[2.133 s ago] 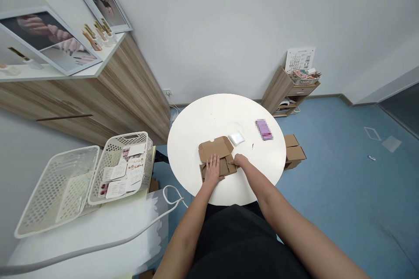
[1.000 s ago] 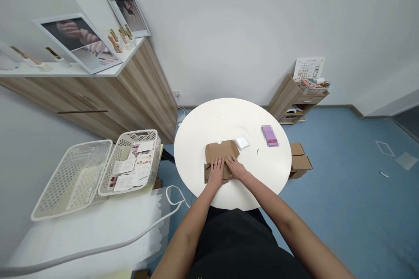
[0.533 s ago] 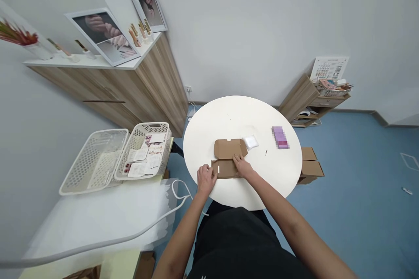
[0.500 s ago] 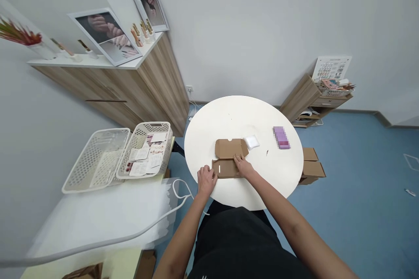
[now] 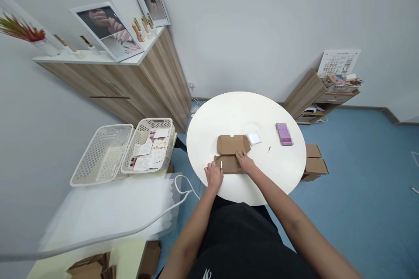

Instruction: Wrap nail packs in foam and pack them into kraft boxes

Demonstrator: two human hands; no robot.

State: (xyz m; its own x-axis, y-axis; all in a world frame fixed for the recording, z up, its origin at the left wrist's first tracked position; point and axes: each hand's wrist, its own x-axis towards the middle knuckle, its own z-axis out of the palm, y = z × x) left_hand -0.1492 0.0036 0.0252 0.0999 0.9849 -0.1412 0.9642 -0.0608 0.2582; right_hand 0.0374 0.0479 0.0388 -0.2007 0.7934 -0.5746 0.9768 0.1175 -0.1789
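Moved since a second ago: the left hand (image 5: 214, 175), off the inside of the cardboard box (image 5: 229, 165) to its left end; the right hand (image 5: 245, 162) remains on the box's right part.
Cardboard box: brown, lying open near the front edge of the round white worktop (image 5: 229, 109), base towards the person and lid (image 5: 233, 144) folded back, away from them.
Left grip: fingers curled at the box's left end; I cannot tell whether they pinch the cardboard.
Right grip: fingers laid on the box near the fold between base and lid; whether they clamp its side wall, I cannot tell.
White strip: a narrow bright mark (image 5: 221, 165) inside the left end of the base, too small to identify.
White packet: the small packet (image 5: 253, 138) lies just beside the lid's right end.
Purple item: a pixelated shape (image 5: 283, 134), well apart from the box, near the worktop's right edge.
Reddish speck: a small mark (image 5: 269, 149) between packet and purple item.
White baskets: two at the left, side by side; the right basket (image 5: 169, 144) holds printed cards (image 5: 153, 150).
White cable: a thick cable (image 5: 153, 220) crosses in front of the baskets.
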